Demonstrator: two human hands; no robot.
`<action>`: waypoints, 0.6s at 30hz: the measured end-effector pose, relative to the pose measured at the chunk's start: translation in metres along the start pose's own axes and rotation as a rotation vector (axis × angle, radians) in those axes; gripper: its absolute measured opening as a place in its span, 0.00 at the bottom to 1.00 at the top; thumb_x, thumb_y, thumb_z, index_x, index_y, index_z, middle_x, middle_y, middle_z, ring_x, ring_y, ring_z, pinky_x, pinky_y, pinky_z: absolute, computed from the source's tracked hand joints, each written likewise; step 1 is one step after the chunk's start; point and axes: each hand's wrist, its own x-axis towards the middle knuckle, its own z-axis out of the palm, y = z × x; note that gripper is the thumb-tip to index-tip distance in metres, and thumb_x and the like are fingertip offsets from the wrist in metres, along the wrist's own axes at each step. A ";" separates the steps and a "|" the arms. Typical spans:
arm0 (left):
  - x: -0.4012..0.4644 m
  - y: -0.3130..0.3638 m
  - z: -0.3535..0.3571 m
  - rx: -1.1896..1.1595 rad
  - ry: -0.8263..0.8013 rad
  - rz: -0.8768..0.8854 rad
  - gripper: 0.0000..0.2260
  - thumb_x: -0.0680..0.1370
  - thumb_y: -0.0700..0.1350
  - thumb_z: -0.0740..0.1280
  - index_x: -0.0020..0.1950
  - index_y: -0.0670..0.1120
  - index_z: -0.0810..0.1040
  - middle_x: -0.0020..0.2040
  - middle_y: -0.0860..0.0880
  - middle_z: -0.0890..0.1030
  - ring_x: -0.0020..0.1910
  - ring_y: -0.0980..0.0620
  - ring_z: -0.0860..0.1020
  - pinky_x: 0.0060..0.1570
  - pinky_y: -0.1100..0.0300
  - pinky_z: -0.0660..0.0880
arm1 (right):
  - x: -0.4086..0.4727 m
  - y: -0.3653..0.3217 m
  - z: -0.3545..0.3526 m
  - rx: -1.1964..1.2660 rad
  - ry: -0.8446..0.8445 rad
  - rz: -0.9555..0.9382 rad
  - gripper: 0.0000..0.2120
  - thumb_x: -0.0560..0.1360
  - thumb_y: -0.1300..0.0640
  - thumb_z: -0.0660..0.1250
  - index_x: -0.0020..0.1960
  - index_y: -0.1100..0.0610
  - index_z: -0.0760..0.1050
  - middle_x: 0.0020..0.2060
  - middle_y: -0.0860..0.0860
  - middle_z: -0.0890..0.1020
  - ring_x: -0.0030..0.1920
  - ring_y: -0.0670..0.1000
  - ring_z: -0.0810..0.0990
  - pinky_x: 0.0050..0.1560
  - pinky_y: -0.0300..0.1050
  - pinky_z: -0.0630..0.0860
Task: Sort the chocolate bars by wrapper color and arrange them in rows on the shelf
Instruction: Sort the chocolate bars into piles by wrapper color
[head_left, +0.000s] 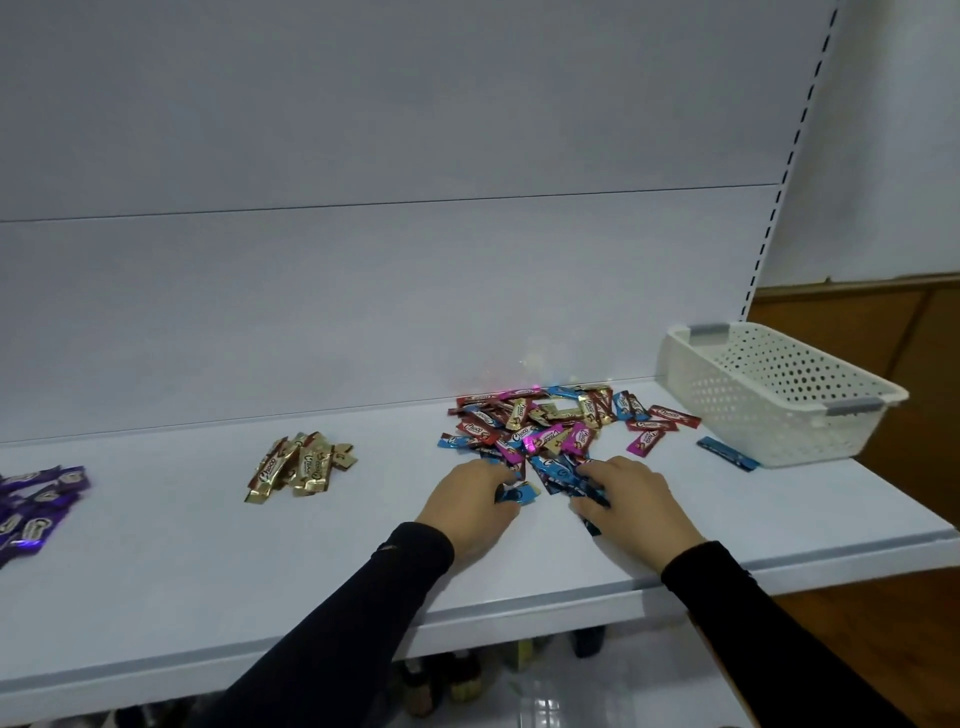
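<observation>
Your left hand (470, 506) and right hand (631, 501) each grip blue bars (553, 475) at the mixed pile's (545, 421) near edge on the shelf (260, 561).

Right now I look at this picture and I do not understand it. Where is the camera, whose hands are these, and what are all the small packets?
There is no machine here. A person wears one camera on the head, looking forward and down, so you see that person's own two hands in black sleeves.

The surface is a white shelf. The mixed pile holds small wrapped chocolate bars in red, pink, blue and gold. Two sorted groups lie further left: gold bars and purple bars. A white basket stands at the right, with a lone blue bar beside it.

The left hand and the right hand are both gathering blue bars at the pile's near edge, fingers curled on them.
</observation>
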 end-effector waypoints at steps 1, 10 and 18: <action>-0.001 0.000 -0.002 -0.022 -0.003 -0.014 0.17 0.81 0.48 0.67 0.69 0.47 0.77 0.61 0.46 0.79 0.58 0.48 0.77 0.57 0.58 0.73 | 0.001 -0.001 0.000 -0.009 0.016 0.002 0.19 0.79 0.44 0.62 0.68 0.48 0.72 0.55 0.51 0.78 0.57 0.53 0.75 0.54 0.48 0.70; -0.004 -0.006 -0.006 -0.282 0.132 -0.128 0.13 0.81 0.49 0.65 0.64 0.50 0.79 0.58 0.52 0.80 0.50 0.57 0.75 0.39 0.75 0.65 | 0.004 -0.015 0.002 0.070 0.182 -0.009 0.17 0.80 0.51 0.62 0.68 0.51 0.75 0.59 0.51 0.77 0.59 0.53 0.75 0.58 0.47 0.71; 0.001 -0.019 -0.011 -0.134 0.158 -0.261 0.03 0.80 0.46 0.67 0.50 0.49 0.76 0.48 0.50 0.79 0.46 0.53 0.74 0.37 0.64 0.66 | 0.007 -0.041 0.007 0.134 -0.087 -0.178 0.20 0.76 0.40 0.63 0.63 0.49 0.77 0.55 0.48 0.75 0.60 0.50 0.70 0.60 0.46 0.69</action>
